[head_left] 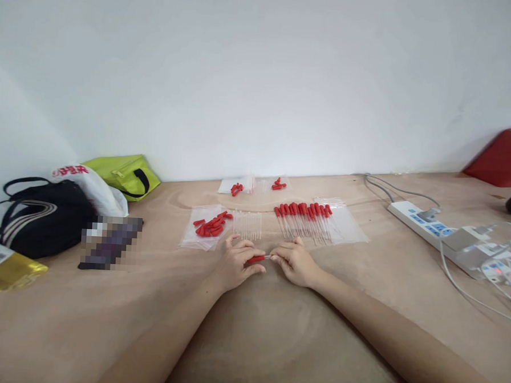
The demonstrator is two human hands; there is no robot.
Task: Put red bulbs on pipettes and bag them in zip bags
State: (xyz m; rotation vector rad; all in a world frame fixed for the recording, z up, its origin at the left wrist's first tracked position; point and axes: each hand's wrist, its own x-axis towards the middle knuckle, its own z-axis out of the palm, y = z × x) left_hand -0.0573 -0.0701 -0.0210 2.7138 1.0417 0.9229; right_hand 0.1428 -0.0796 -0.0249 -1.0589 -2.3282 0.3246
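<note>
My left hand point(237, 263) holds a red rubber bulb point(256, 259) lying sideways between thumb and fingers. From the bulb's right end a thin clear tube point(268, 257) runs into the pinched fingers of my right hand point(292, 262). Just beyond my left hand lie a pile of red bulbs point(213, 226) on a clear plastic bag point(187, 233) and a row of clear tubes point(247, 225). Behind my right hand, several tubes with red bulbs on their ends point(303, 214) are lined up, partly on another clear bag point(352, 225).
Two small groups of red bulbs point(237, 189) point(278, 184) lie near the wall. At left are a black bag point(40, 217), a green bag point(123, 173) and a yellow package point(14, 271). A white power strip point(420, 223) with cables and a red bag point(503, 159) are at right.
</note>
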